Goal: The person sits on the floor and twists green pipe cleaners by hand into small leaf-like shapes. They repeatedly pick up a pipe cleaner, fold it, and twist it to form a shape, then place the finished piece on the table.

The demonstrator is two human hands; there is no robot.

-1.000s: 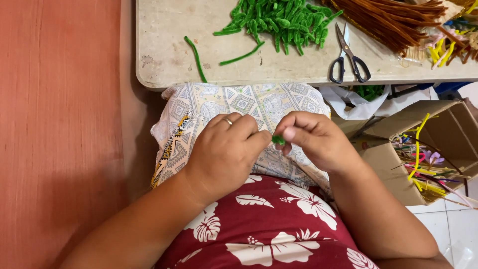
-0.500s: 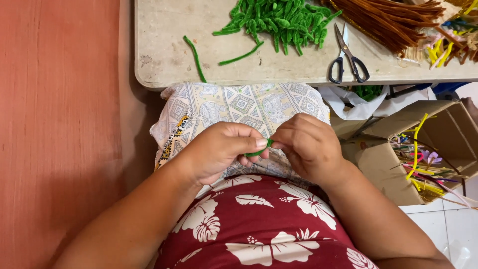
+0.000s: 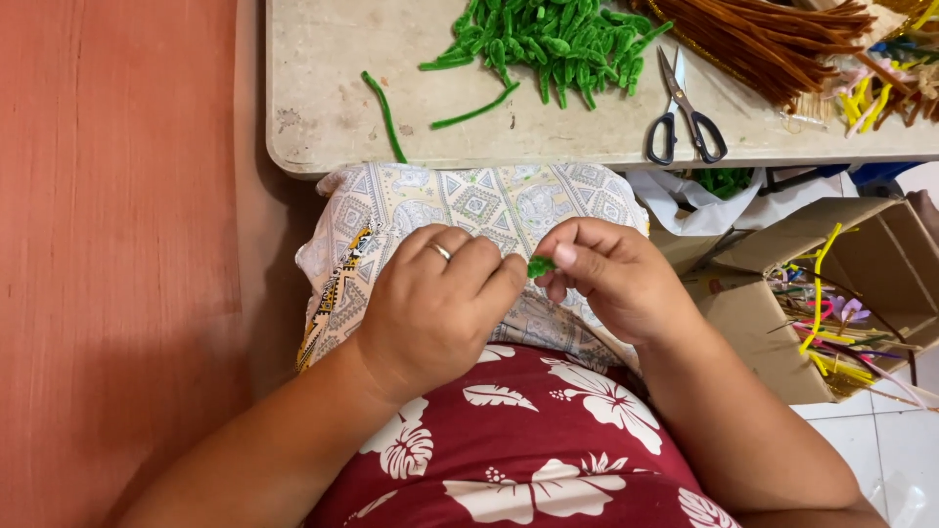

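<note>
- Currently I'm seeing left hand (image 3: 435, 303) and right hand (image 3: 611, 279) pinching a green pipe-cleaner bit (image 3: 540, 265) together.
- Brown cardboard box (image 3: 782, 323) is sitting open, lower right, under the table (image 3: 323, 117).

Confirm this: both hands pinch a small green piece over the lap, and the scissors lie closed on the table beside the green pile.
Wrong on one point: the head view shows the scissors lying open, blades apart. Both the left hand and right hand do pinch the small green piece, beside the green pile.
</note>
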